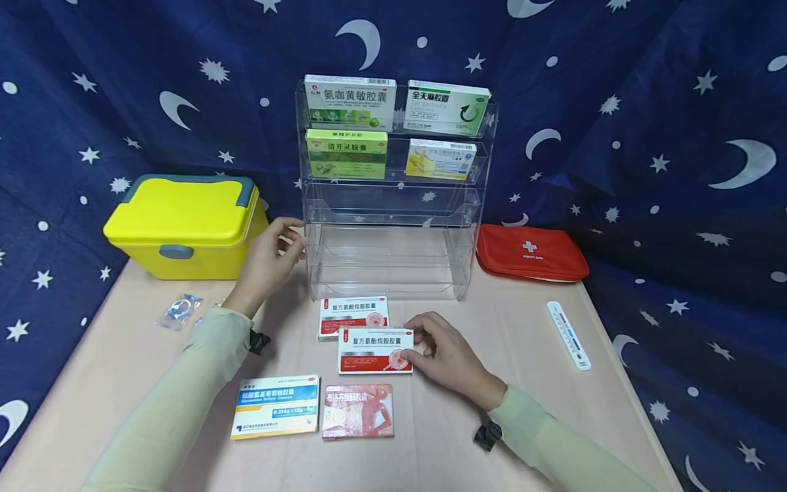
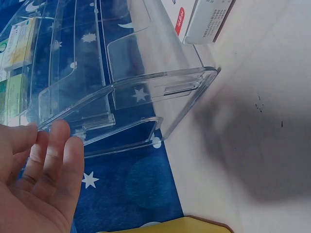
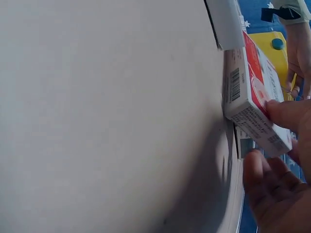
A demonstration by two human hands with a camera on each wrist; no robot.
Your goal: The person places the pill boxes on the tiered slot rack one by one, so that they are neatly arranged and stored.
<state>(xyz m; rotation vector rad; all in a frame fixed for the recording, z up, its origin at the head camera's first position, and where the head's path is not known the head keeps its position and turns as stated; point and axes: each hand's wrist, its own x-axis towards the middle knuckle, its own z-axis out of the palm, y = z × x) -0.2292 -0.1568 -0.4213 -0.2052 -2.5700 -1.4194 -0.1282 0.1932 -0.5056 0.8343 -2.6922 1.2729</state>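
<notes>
My right hand pinches a red-and-white medicine box by its right end, thumb on the printed front. In the right wrist view this box is tilted, its barcode end showing. Just behind it lies a matching red-and-white box, partly covered in the head view. At the left side of a clear plastic display rack is my left hand. The left wrist view has its thumb and fingertips gripping the rack's side edge. Four medicine boxes stand in the rack's upper two tiers.
A blue-and-white box and a pink box lie near the front. Left of the rack stands a yellow case, with small bagged items before it. A red first-aid pouch and white thermometer-like strip lie right.
</notes>
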